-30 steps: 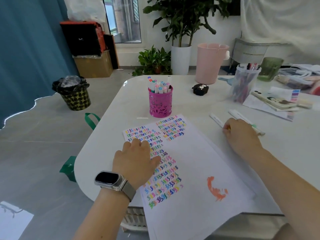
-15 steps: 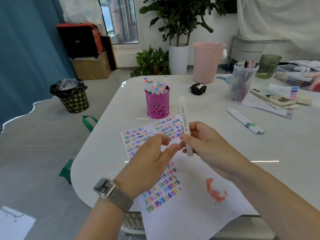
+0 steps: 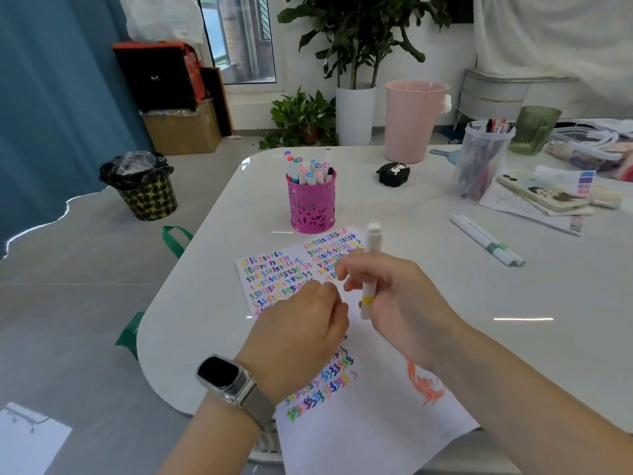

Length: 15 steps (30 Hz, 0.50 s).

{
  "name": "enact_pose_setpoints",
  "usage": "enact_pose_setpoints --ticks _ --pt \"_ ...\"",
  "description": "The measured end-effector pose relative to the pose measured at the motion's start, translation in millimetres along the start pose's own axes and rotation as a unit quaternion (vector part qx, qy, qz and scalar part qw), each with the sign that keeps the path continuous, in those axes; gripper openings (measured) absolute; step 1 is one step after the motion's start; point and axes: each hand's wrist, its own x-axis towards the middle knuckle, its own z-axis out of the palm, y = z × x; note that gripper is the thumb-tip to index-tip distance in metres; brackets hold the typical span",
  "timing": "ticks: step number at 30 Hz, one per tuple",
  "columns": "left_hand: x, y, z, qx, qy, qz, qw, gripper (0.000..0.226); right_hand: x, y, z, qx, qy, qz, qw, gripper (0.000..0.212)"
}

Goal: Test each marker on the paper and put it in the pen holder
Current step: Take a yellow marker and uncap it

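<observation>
1. The white table (image 3: 445,337) fills most of your view, its rounded corner toward the left.
2. The sheet of paper (image 3: 359,437) lies on the table in front of you, running past the near edge. Its upper left part is covered in rows of small coloured squiggles, and an orange scribble (image 3: 424,385) sits lower right.
3. Your right hand (image 3: 400,303) is raised above the paper, fingers curled around the middle of a white marker (image 3: 370,269). You hold it nearly upright, one capped end pointing up; a yellow band shows just above its lower end.
4. Your left hand (image 3: 301,334), with a watch (image 3: 227,378) on the wrist, hovers just beside the marker's lower end. Its fingers are curled inward toward the thumb; whether they pinch anything, you cannot tell, as the frame is blurred there.
5. The pink pen holder (image 3: 310,207) stands on the table just beyond the paper's far edge, holding a cluster of capped markers (image 3: 308,169) upright.
6. Two more white markers (image 3: 486,240) lie side by side on the table to your right, well apart from the paper.
</observation>
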Motion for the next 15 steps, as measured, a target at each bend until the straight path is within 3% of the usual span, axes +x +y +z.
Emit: enact_pose_setpoints --ticks 3,5,7,9,11,13,15 --pt "-3 5 1 -0.067 -0.001 0.003 0.998 0.021 -1 0 4 0.039 0.030 -0.023 0.998 0.049" --pt "-4 9 -1 -0.181 -0.031 0.006 0.983 0.025 -1 2 7 0.045 0.048 -0.047 0.997 0.053" --pt "-4 11 -6 -0.321 -0.085 -0.012 0.943 0.033 0 3 8 0.022 0.086 -0.070 0.994 0.055" --pt "-3 13 -7 -0.359 -0.103 -0.011 0.928 0.038 1 0 8 0.011 0.122 -0.106 0.987 0.054" --pt "-3 14 -3 -0.294 -0.069 0.021 0.953 0.039 4 -4 6 0.044 0.106 -0.111 0.987 0.052" --pt "-4 15 -1 -0.144 -0.044 0.037 0.988 0.034 6 -6 3 0.159 0.059 -0.070 0.983 0.057" --pt "-6 16 -1 -0.031 -0.030 0.039 0.998 0.032 9 -8 -3 0.273 0.040 -0.011 0.961 0.059"
